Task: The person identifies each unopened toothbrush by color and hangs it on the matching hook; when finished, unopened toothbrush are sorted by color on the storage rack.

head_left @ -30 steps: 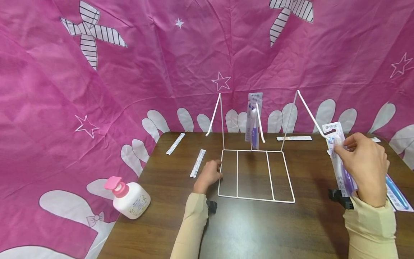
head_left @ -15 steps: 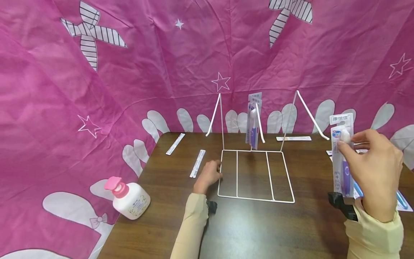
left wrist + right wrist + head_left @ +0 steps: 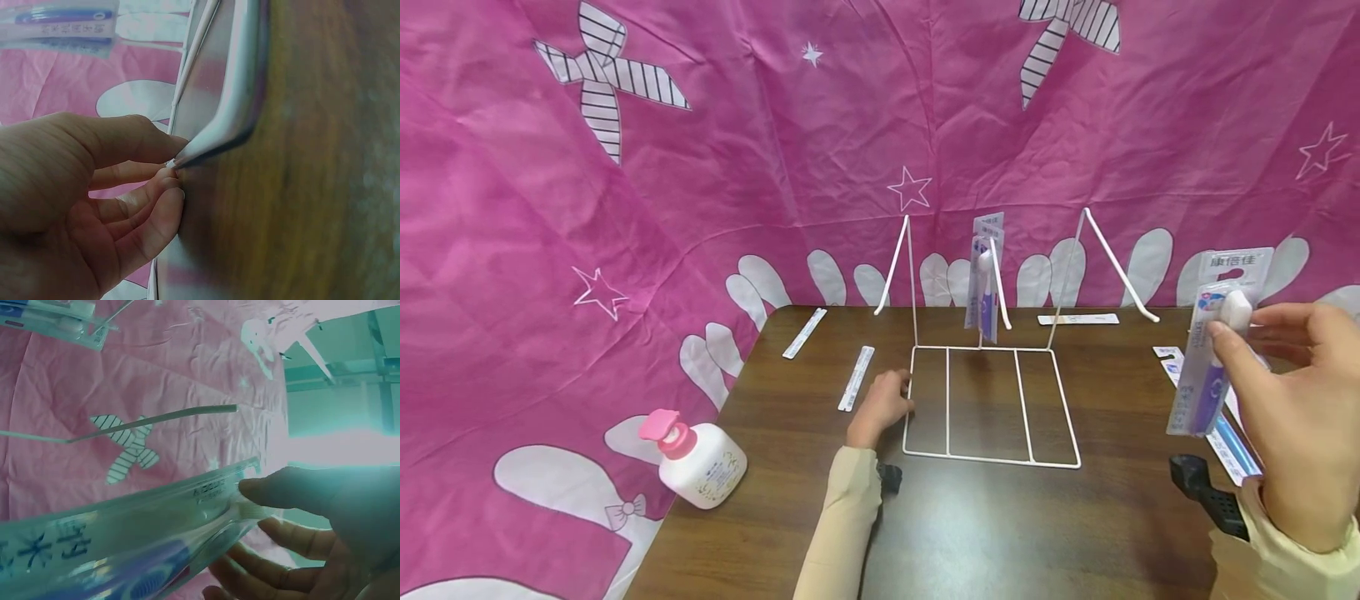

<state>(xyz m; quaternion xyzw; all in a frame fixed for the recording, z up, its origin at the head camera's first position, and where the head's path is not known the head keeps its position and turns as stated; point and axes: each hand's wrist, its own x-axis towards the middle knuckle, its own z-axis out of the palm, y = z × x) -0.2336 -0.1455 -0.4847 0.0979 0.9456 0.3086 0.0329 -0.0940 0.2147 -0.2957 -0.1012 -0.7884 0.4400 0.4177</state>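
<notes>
In the head view my right hand point(image 3: 1303, 400) pinches a packaged toothbrush point(image 3: 1187, 367) with a purple handle, between thumb and fingers near the brush head. The pack's holed top points up, and it stands right of the white wire rack's point(image 3: 992, 459) right arm. My left hand point(image 3: 880, 408) holds the rack's base at its left side. The left wrist view shows thumb and fingertips pinching the white wire point(image 3: 228, 103). Two similar toothbrush packs point(image 3: 987, 308) hang on the rack's middle arm. Nothing hangs on the left and right arms.
Packaged toothbrushes with blue handles point(image 3: 1228, 446) lie on the table behind my right hand, partly hidden. Narrow white strips point(image 3: 856, 379) lie left of the rack, and another strip point(image 3: 1078, 319) behind it. A white pump bottle point(image 3: 703, 467) stands at the left edge.
The purple toothbrush pack, which overlapped the right arm's tip, has moved right and away from it in my right hand, now tilted the other way. My left hand stays put.
</notes>
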